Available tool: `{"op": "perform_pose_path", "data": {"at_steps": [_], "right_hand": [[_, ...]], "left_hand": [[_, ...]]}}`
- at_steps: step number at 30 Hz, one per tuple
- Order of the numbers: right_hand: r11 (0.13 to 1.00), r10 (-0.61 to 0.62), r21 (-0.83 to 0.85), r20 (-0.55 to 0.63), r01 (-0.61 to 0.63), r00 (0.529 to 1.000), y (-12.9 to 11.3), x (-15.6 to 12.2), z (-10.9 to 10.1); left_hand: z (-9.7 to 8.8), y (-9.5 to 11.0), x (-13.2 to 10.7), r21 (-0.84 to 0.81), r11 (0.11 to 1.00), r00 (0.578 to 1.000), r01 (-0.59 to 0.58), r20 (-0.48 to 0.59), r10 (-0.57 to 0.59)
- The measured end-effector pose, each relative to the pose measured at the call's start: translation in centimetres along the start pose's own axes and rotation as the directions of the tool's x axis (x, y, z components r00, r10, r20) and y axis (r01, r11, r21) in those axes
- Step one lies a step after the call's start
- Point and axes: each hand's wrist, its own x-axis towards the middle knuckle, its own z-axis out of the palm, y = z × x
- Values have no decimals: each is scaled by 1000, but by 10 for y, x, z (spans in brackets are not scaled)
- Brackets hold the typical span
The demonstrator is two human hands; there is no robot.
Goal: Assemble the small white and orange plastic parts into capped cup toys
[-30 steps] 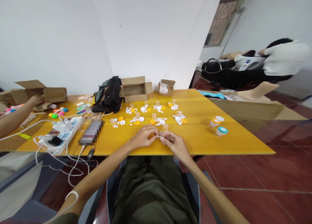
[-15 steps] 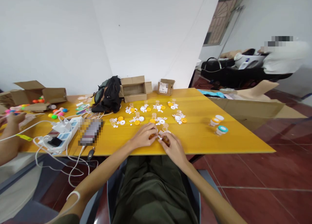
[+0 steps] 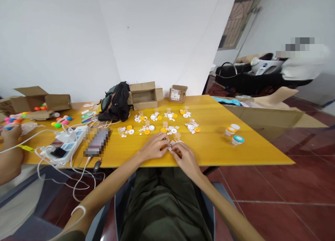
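Note:
My left hand (image 3: 156,146) and my right hand (image 3: 186,159) meet low over the table near its front edge. Their fingertips pinch a small white plastic piece (image 3: 170,149) from both sides; its exact shape is too small to make out. Just beyond the fingers lie white pieces with dark holes (image 3: 174,142), beside a clear plastic cup (image 3: 177,136). Farther back sit several little groups of clear cups, white discs (image 3: 173,131) and orange-yellow rings (image 3: 147,132). My fingers partly hide what lies beneath them.
Two lidded clear jars, one with a teal lid (image 3: 238,139), stand to the right. Leftward are a phone (image 3: 97,142), a power strip (image 3: 69,146) with loose cables, and a black backpack (image 3: 116,103). Open cardboard boxes (image 3: 145,104) line the back. Another person's arm (image 3: 10,157) reaches in at far left.
My hands stay nearly in place, with the fingertips shifting slightly around the white piece. At far left the other person's hand has moved a little.

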Motion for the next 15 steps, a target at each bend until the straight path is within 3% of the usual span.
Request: {"op": "perform_pose_path", "data": {"at_steps": [7,15], "right_hand": [[995,80,71,-108,-73,991,-1,-2,-14],[988,157,42,-233,-151,960,24,1,-43]], "left_hand": [[-2,3,1,-19,1000,1000,17,-5,-17],[0,1,0,8,1000,1000,16,-2,-16]]}}
